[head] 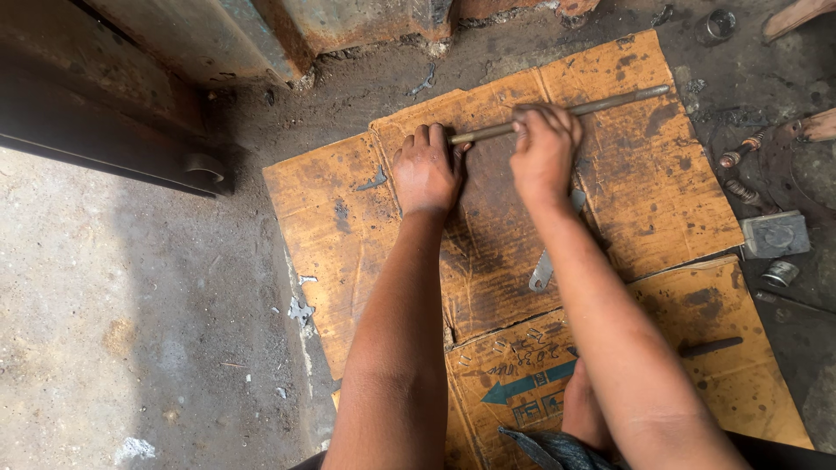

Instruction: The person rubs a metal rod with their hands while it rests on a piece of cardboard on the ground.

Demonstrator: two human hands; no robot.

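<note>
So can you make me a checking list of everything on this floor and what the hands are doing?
Surface: stained brown cardboard sheets laid on a dirty concrete floor.
Job's things: long thin grey metal rod lying across the cardboard.
Clutter: flat silver metal wrench, dark thin bar, small grey metal block, springs and small metal parts at right.
Hands: left hand at the rod's end; right hand gripping the rod.
Cables: nothing seen.
Surroundings: rusty metal frame at top.
</note>
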